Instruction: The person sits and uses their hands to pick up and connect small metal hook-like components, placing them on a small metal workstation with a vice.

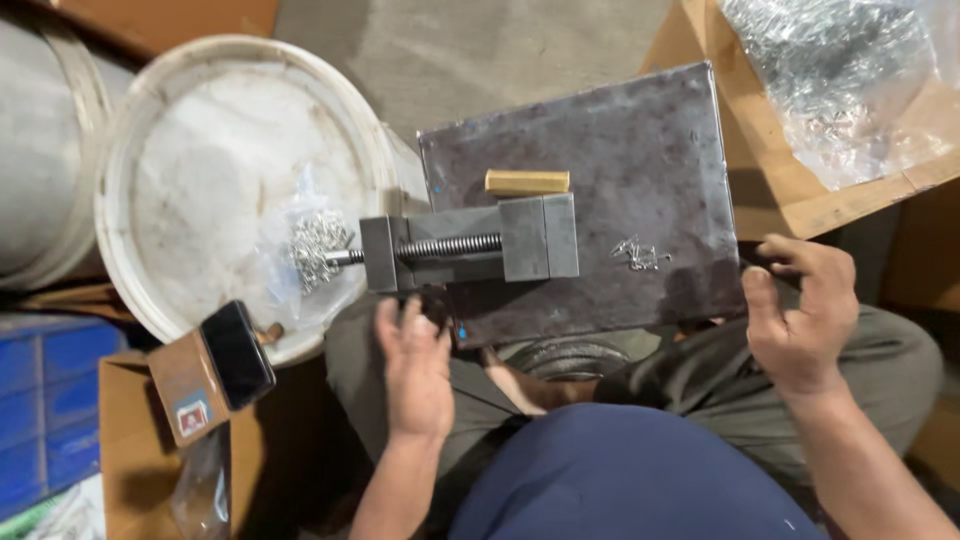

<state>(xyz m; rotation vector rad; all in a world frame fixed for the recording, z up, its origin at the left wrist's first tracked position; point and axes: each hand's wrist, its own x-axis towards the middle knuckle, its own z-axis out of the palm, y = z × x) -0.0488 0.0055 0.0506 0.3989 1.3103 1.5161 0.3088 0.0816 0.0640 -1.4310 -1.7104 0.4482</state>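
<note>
A dark steel plate (620,140) rests across my lap. On it sits a grey metal vise (480,245) with a threaded screw, and a small wooden block (527,182) lies just behind its jaws. A little heap of small metal pieces (640,254) lies on the plate to the right of the vise. My left hand (415,365) touches the plate's near edge below the vise, fingers spread, holding nothing. At the plate's right near corner, my right hand (795,315) curls its fingers around the edge.
A white bucket lid (200,160) at left carries a clear bag of shiny metal parts (315,250). A black phone (238,355) leans on a cardboard box (185,385). A cardboard tray (790,190) with a plastic bag of metal parts (840,90) is at upper right. Blue crate (45,400) at lower left.
</note>
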